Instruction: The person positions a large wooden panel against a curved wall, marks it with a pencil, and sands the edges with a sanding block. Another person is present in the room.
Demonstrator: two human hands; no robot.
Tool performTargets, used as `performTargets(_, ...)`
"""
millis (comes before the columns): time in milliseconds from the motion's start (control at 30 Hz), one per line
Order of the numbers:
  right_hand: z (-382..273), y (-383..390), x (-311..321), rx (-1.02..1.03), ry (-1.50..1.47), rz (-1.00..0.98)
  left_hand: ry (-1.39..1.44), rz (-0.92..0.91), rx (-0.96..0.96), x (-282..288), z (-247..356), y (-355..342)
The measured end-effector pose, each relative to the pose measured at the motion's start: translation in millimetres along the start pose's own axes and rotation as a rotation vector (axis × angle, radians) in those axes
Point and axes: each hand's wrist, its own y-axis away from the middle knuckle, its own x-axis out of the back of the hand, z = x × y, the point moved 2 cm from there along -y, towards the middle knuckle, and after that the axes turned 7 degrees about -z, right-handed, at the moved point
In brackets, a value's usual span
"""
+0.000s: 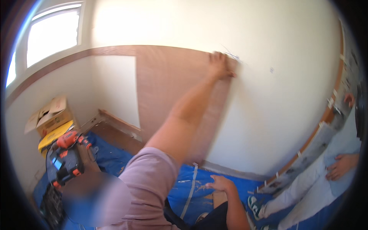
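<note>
A thin brown wood panel (172, 88) stands upright against the lower part of the pale wall. My left hand (219, 67) is at its upper right corner, fingers bent at the top edge and thumb by the side edge. My left arm stretches up across the panel's front and hides part of it. Thin dark lines (232, 55) show beside these fingers; I cannot tell whether they are wires or marks. Low over the blue sheet, my right hand (219, 183) hangs with its fingers apart and nothing in it.
A red and black power tool (69, 140) lies on a black case (63, 163) at left, near a yellow case (55, 134) and cardboard box (55, 115). A person in light trousers (306, 199) stands at right. Blue sheeting (184, 199) covers the floor. The lower left is blurred.
</note>
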Motion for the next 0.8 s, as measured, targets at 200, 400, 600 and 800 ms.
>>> performTargets(200, -16, 22, 8, -0.043, -0.078, 0.027, -0.004, 0.047, -0.014, -10, -8, -8)
performTargets(400, -25, 60, 33, 0.083, -0.205, 0.155, -0.048, 0.082, -0.038, -9, -11, -12)
performTargets(600, 19, 131, 46, 0.010, -0.481, 0.472, -0.129, -0.006, 0.024, -6, -12, -16)
performTargets(800, 112, 151, -52, -0.157, -0.671, 0.655, -0.140, -0.023, 0.067, -4, -7, -15)
